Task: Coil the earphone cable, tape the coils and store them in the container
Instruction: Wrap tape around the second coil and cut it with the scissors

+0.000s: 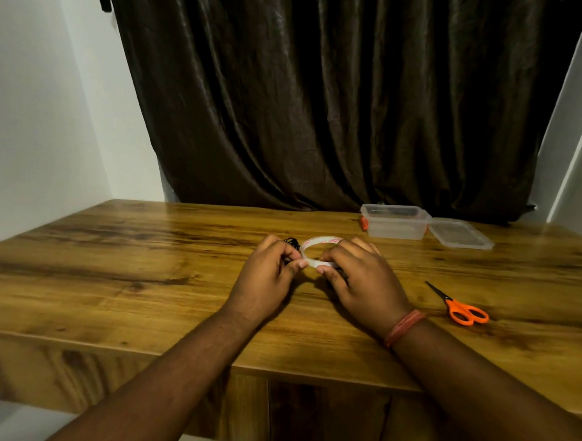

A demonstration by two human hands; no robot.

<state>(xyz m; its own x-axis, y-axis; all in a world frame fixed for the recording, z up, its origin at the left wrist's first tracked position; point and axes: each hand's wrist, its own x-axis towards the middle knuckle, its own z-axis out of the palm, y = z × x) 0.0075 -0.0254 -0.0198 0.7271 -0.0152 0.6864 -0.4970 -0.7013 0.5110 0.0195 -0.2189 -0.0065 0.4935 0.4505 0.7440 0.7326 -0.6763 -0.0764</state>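
tape: one roll (322, 241) stands on edge between your hands above the table (147, 264); right hand (357, 273) grips it, left hand (267, 272) pinches its near edge.
cable: black coil (292, 243) tucked in your left hand, touching the roll.
container (394, 222): one, open, far right; lid (459, 233) beside it.
scissors (459, 306): one pair, nearer your right hand.

I count one tape roll (319, 250), one scissors (462, 309), one container (395, 222), one lid (460, 233), one black cable bundle (292, 243).
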